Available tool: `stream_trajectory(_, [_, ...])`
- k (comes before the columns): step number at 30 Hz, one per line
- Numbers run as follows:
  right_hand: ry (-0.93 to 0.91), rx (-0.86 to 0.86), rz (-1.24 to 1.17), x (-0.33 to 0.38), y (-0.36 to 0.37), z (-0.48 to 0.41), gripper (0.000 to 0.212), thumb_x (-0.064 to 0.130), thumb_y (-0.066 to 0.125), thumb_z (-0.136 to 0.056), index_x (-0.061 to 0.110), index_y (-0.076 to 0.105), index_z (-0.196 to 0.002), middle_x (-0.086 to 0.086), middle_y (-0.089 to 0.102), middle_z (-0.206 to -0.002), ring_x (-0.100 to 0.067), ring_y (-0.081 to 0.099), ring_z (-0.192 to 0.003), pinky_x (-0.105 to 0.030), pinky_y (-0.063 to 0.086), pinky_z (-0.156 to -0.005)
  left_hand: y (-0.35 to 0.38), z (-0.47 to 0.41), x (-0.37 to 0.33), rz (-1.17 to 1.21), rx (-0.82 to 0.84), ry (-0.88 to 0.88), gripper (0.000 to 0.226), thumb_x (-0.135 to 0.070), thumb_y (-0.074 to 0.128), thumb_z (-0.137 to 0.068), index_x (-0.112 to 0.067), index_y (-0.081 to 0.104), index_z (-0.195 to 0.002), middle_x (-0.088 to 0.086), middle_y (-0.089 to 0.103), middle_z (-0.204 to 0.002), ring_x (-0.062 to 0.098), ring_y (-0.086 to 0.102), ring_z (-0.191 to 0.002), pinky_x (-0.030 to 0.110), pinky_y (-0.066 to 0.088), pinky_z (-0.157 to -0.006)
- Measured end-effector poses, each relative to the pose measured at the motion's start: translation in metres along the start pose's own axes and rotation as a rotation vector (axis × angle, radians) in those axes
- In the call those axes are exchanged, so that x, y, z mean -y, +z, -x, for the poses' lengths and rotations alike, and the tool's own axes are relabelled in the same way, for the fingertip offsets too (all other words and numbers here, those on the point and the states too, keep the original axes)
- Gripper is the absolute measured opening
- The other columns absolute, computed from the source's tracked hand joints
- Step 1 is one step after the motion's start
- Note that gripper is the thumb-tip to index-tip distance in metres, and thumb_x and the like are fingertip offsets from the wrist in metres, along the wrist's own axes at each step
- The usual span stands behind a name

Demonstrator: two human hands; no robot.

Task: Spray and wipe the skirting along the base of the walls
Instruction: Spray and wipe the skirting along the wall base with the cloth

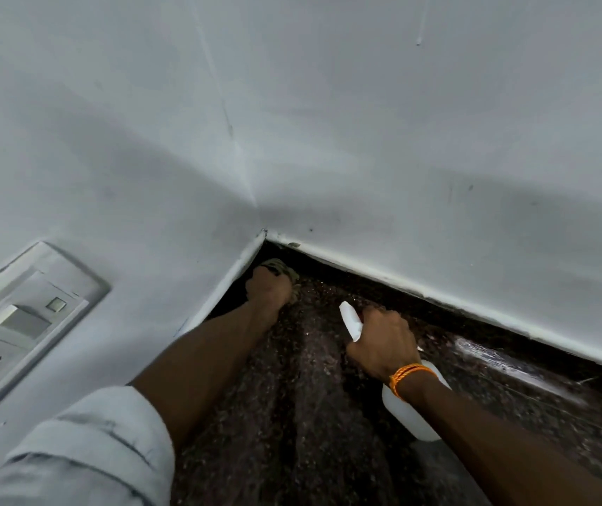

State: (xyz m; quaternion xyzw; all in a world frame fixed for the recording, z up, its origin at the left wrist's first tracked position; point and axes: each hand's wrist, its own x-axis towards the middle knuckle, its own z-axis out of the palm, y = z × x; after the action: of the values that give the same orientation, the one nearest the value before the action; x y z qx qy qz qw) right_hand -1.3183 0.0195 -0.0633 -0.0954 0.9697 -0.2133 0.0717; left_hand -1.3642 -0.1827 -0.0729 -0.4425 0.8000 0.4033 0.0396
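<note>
Dark speckled skirting [511, 363] runs along the base of the right wall and meets the left wall's skirting in a shadowed corner. My left hand [268, 288] is closed on a greyish cloth [283, 267], pressed low into that corner. My right hand [383, 341] grips a white spray bottle [407, 414]; its white nozzle [350, 319] points up and left toward the corner. An orange thread band circles my right wrist. The skirting to the right of the bottle shines wet.
White walls meet at a corner [252, 199]. A white switch and socket plate [18, 323] sits low on the left wall. The floor [310, 414] is dark speckled stone.
</note>
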Motion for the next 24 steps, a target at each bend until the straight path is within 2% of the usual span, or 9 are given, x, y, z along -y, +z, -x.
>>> stream_trajectory(3, [0.001,-0.049,-0.032,-0.016,0.001,0.002,0.050,0.051,0.043,-0.098,0.009,0.061,-0.078,-0.020,0.070,-0.089,-0.042,0.066,-0.086,-0.040,0.050,-0.072,0.034,0.012,-0.025,0.138,0.055,-0.014,0.043,-0.022,0.054,-0.094,0.001,0.050,-0.131,0.018,0.056,-0.131,0.033,0.056,-0.115,0.031,0.046,-0.085])
stream_trajectory(6, [0.025,-0.055,-0.034,-0.032,0.000,0.003,0.046,0.049,0.046,-0.097,0.013,0.051,-0.069,-0.018,0.069,-0.080,-0.041,0.066,-0.079,-0.037,0.046,-0.064,0.057,0.027,-0.046,0.382,0.044,-0.111,0.036,-0.018,0.051,-0.097,-0.001,0.051,-0.128,0.013,0.057,-0.126,0.023,0.056,-0.092,0.028,0.046,-0.075])
stream_trajectory(8, [0.036,-0.059,-0.032,-0.038,-0.001,0.003,0.044,0.048,0.048,-0.096,0.014,0.048,-0.068,-0.017,0.068,-0.079,-0.040,0.066,-0.077,-0.037,0.048,-0.063,0.054,0.014,-0.047,0.445,-0.004,-0.158,0.034,-0.018,0.050,-0.098,-0.001,0.054,-0.127,0.013,0.061,-0.122,0.023,0.059,-0.091,0.029,0.050,-0.077])
stream_trajectory(12, [0.033,-0.059,-0.037,-0.039,0.000,0.005,0.045,0.048,0.049,-0.096,0.015,0.044,-0.066,-0.018,0.066,-0.077,-0.042,0.064,-0.073,-0.040,0.051,-0.064,0.017,-0.034,-0.043,0.511,-0.191,-0.143,0.036,-0.028,0.052,-0.095,-0.004,0.059,-0.120,0.015,0.066,-0.118,0.031,0.065,-0.098,0.040,0.056,-0.087])
stream_trajectory(15, [0.012,-0.072,-0.038,-0.036,0.003,0.003,0.042,0.044,0.052,-0.095,0.014,0.044,-0.066,-0.019,0.067,-0.075,-0.043,0.064,-0.072,-0.038,0.046,-0.061,0.021,-0.037,-0.034,0.195,-0.198,0.032,0.039,-0.019,0.049,-0.098,0.001,0.052,-0.131,0.019,0.057,-0.133,0.034,0.055,-0.120,0.037,0.043,-0.102])
stream_trajectory(17, [-0.002,-0.068,-0.050,-0.029,0.004,0.001,0.042,0.043,0.053,-0.095,0.014,0.043,-0.065,-0.020,0.066,-0.074,-0.042,0.064,-0.071,-0.036,0.042,-0.060,0.020,-0.034,-0.018,-0.028,-0.186,0.258,0.033,-0.013,0.051,-0.094,0.000,0.057,-0.124,0.020,0.059,-0.127,0.035,0.054,-0.120,0.038,0.041,-0.102])
stream_trajectory(20, [-0.041,-0.034,-0.044,-0.015,0.008,0.000,0.043,0.045,0.052,-0.094,0.017,0.038,-0.064,-0.017,0.065,-0.074,-0.041,0.063,-0.071,-0.033,0.039,-0.058,-0.005,-0.048,0.006,-0.556,-0.006,0.788,0.021,-0.014,0.052,-0.091,-0.005,0.062,-0.108,0.016,0.063,-0.114,0.034,0.059,-0.106,0.037,0.045,-0.086])
stream_trajectory(22, [-0.076,-0.016,-0.021,-0.005,0.011,-0.003,0.041,0.047,0.051,-0.094,0.017,0.040,-0.068,-0.016,0.065,-0.078,-0.040,0.064,-0.074,-0.034,0.039,-0.060,-0.024,-0.059,0.016,-0.948,0.102,0.940,0.025,-0.012,0.044,-0.095,-0.006,0.059,-0.114,0.015,0.061,-0.118,0.032,0.060,-0.104,0.037,0.047,-0.080])
stream_trajectory(24, [-0.095,-0.019,-0.045,0.006,0.012,-0.006,0.042,0.048,0.049,-0.095,0.016,0.041,-0.069,-0.017,0.066,-0.080,-0.041,0.064,-0.075,-0.035,0.041,-0.061,-0.033,-0.058,0.023,-1.214,0.024,1.099,0.031,-0.007,0.043,-0.095,-0.001,0.059,-0.121,0.018,0.063,-0.113,0.034,0.064,-0.097,0.040,0.052,-0.069])
